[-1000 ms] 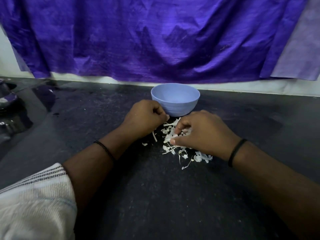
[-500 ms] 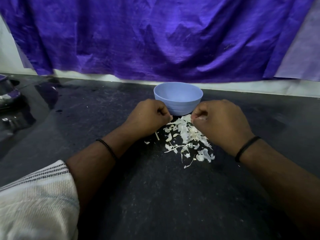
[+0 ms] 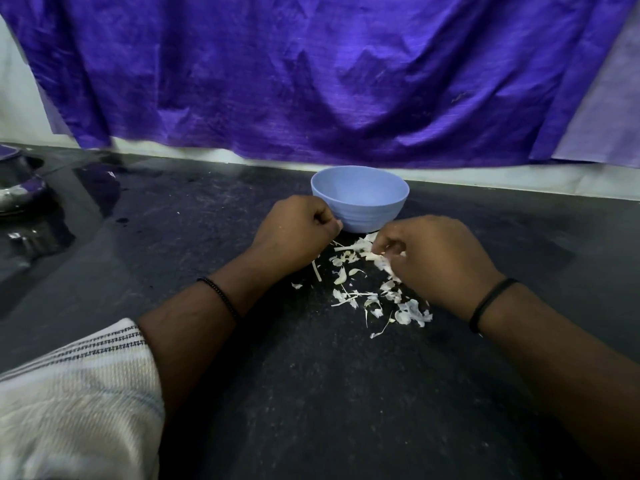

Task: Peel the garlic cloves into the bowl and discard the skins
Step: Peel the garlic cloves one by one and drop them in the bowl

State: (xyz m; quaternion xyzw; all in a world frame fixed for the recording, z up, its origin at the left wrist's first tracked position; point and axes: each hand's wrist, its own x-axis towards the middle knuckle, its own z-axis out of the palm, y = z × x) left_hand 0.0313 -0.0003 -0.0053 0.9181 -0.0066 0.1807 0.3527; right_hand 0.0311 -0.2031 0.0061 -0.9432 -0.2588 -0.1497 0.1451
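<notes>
A light blue bowl (image 3: 367,213) stands on the dark counter (image 3: 311,393), and its inside is hidden from this angle. In front of it lies a scatter of white garlic skins (image 3: 377,299). My left hand (image 3: 298,233) is curled into a fist just left of the bowl, touching its wall; nothing shows inside the fist. My right hand (image 3: 436,261) is down on the right side of the pile. Its fingertips pinch a few garlic skins (image 3: 382,259). No whole clove is plainly visible.
A purple cloth (image 3: 311,81) hangs along the wall behind the counter. A dark metal vessel (image 3: 17,188) sits at the far left edge. A folded white striped cloth (image 3: 69,403) lies at the near left.
My right hand rose to beside the bowl half a second ago, then came back down onto the skins and pinches some. The left fist stayed by the bowl.
</notes>
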